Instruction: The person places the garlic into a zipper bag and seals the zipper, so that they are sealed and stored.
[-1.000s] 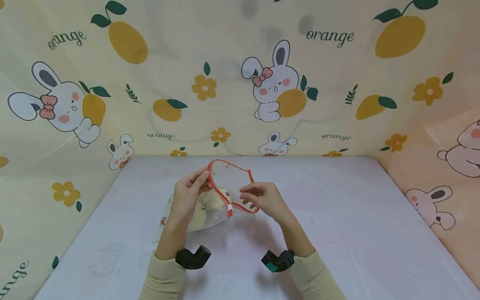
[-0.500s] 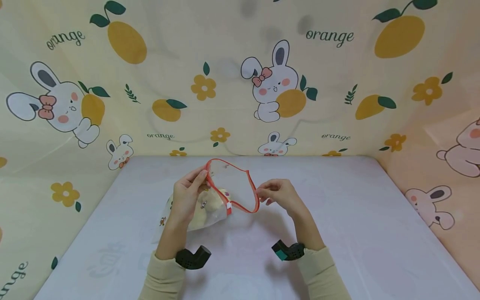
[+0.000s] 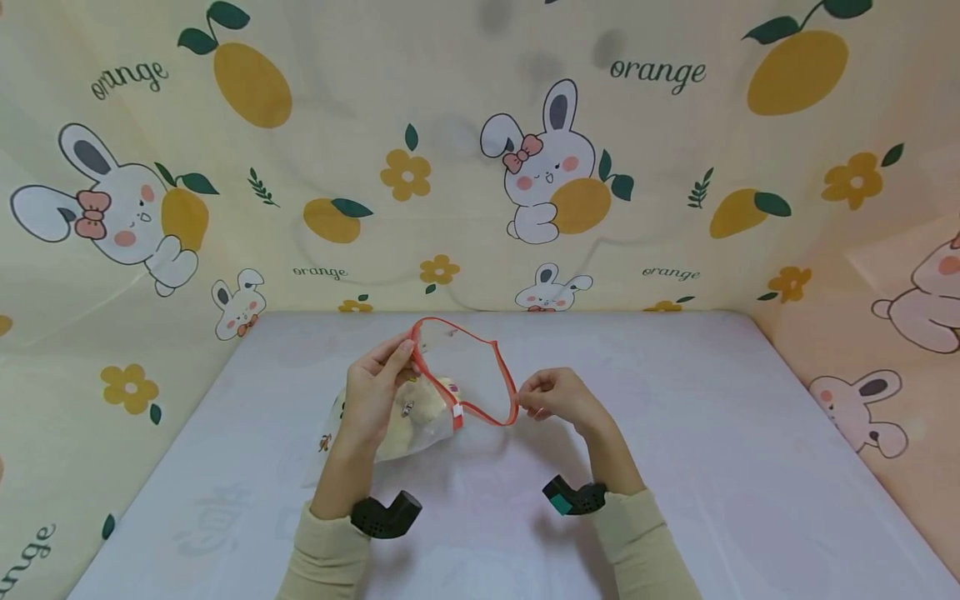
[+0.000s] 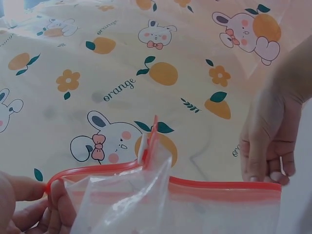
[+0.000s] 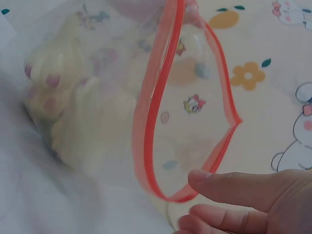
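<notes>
A clear zip bag (image 3: 427, 446) with a red zip rim (image 3: 507, 367) and small cartoon prints stands with its mouth spread wide. A pale yellow, rounded thing with purple patches (image 5: 92, 126) lies inside, blurred through the plastic. My left hand (image 3: 371, 392) pinches the rim at the left between thumb and fingers. At the right end of the mouth is my right hand (image 3: 562, 398), thumb tip at the red edge and fingers loosely bent below, with a gap between them in the right wrist view. A white slider (image 3: 458, 411) sits on the near side of the rim.
The bag rests on a white-covered table (image 3: 712, 467). Behind it hangs a cream cloth (image 3: 450, 167) printed with rabbits and oranges, which also rises at both sides. Each wrist carries a black camera (image 3: 386, 514).
My right hand has gone from inside the bag's mouth to just outside its right edge, then slightly down. My left hand and the bag stay nearly still.
</notes>
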`<state>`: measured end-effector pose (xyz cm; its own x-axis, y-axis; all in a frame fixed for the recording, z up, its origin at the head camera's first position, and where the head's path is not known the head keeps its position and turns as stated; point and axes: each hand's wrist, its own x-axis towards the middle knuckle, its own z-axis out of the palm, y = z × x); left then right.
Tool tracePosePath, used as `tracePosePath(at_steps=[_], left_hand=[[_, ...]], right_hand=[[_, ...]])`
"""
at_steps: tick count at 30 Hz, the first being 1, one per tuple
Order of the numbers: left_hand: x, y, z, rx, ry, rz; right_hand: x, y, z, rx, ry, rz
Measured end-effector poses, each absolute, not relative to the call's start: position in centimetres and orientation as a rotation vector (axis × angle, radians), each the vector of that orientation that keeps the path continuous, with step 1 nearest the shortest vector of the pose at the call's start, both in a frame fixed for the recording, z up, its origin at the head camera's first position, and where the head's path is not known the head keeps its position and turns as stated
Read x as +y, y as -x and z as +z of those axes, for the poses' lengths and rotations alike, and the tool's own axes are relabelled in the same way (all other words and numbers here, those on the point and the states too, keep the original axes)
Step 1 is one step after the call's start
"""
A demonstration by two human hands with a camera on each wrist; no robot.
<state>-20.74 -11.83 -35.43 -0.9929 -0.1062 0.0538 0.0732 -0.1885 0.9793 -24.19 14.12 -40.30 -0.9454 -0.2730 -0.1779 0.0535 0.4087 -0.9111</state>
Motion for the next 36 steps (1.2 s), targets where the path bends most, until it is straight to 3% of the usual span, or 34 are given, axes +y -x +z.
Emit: tracePosePath(at_steps=[18,36], left_hand=[[-11.9,20.7,-35.4,-1.902,-0.044,-2.365],[-10.8,20.9,-36.2,-1.905,0.043,-2.395]], right_hand=[[14.8,24.8,-42.0,2.099,0.426,-1.425],[15.0,24.9,-41.8,2.136,0.359,-1.522]])
